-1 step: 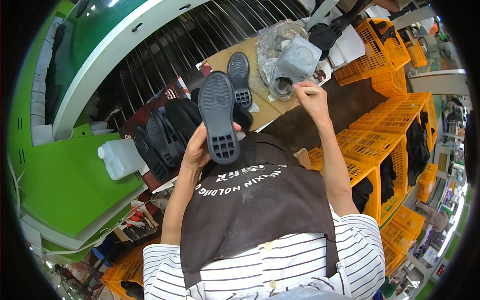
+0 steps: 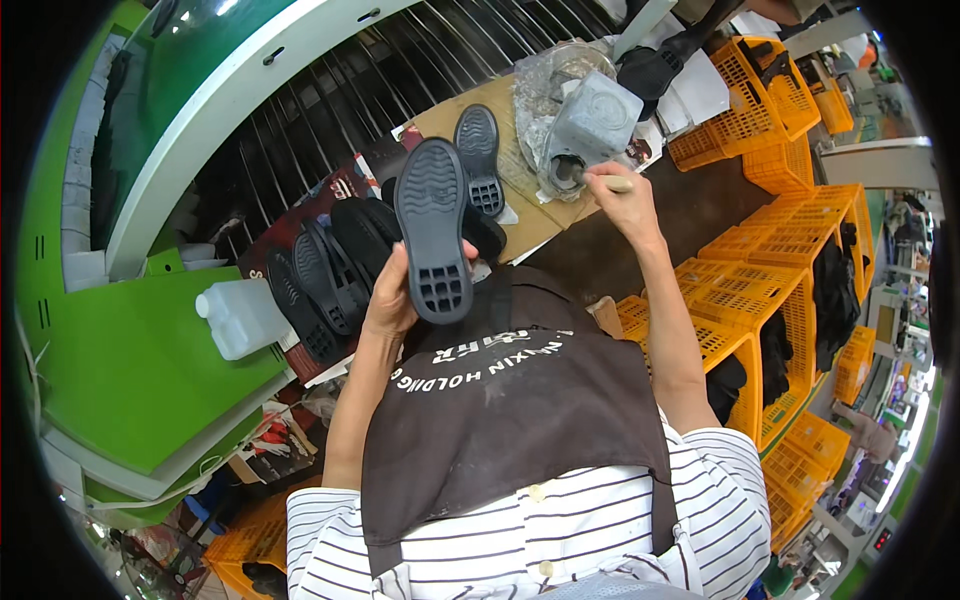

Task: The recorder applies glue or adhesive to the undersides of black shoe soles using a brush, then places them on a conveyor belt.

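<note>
My left hand [image 2: 392,292] grips a dark grey shoe sole [image 2: 432,225] by its heel end, with the tread side facing up. In my right hand [image 2: 628,203] is a brush with a pale handle [image 2: 618,184], its tip at the mouth of a plastic-wrapped container [image 2: 566,172] whose contents I cannot make out. Another sole [image 2: 478,150] lies on the brown cardboard [image 2: 525,190] just beyond the held one. Several more black soles [image 2: 318,275] stand in a row to the left of my left hand.
A white plastic jug [image 2: 240,318] sits on the left beside a green machine panel [image 2: 130,370]. Metal rollers [image 2: 330,115] run behind the cardboard. Stacked orange crates [image 2: 740,290] with black items fill the right side. A black shoe [image 2: 655,72] lies at the far right.
The held sole has shifted very slightly up and to the left with my left hand. My right hand has barely moved; the brush handle's angle differs a little.
</note>
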A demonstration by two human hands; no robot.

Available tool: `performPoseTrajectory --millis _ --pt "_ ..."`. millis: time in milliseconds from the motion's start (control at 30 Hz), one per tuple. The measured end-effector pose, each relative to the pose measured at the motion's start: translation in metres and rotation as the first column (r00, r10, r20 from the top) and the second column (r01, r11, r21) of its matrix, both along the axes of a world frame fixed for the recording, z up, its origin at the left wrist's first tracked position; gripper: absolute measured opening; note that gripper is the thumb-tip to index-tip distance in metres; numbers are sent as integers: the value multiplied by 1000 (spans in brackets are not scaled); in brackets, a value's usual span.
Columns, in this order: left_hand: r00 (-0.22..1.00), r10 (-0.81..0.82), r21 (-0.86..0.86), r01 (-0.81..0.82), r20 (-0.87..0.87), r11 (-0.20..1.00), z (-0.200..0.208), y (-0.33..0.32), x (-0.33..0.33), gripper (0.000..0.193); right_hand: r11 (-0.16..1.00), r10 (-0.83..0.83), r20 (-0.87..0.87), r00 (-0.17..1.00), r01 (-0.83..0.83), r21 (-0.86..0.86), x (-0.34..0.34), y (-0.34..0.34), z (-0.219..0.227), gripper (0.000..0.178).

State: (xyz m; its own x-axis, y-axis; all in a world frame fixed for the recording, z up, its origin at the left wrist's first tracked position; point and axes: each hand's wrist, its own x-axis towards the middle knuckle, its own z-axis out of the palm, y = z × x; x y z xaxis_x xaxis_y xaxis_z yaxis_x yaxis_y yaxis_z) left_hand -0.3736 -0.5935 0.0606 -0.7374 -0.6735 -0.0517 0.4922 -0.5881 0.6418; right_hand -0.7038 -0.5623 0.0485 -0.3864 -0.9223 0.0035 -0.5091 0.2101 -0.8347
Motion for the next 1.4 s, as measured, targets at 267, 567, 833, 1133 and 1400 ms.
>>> performPoseTrajectory --millis 267,567,833,1133,1400 --pt "995 86 41 -88 56 995 -1 -22 -14 67 822 569 -226 791 -547 155 -30 2 3 18" --pt "942 333 -238 -315 39 919 26 -30 -35 70 987 151 364 919 -161 -3 -19 19 60 16" --pt "825 557 -626 -385 95 678 67 -33 -60 72 777 292 459 839 72 -625 83 40 113 16" --pt "779 615 -807 -438 -121 396 61 -31 -84 73 806 330 382 863 -48 -590 132 20 125 14" --pt "912 405 -341 -401 -65 850 41 -20 -93 80 809 433 346 832 -190 -556 150 15 129 9"
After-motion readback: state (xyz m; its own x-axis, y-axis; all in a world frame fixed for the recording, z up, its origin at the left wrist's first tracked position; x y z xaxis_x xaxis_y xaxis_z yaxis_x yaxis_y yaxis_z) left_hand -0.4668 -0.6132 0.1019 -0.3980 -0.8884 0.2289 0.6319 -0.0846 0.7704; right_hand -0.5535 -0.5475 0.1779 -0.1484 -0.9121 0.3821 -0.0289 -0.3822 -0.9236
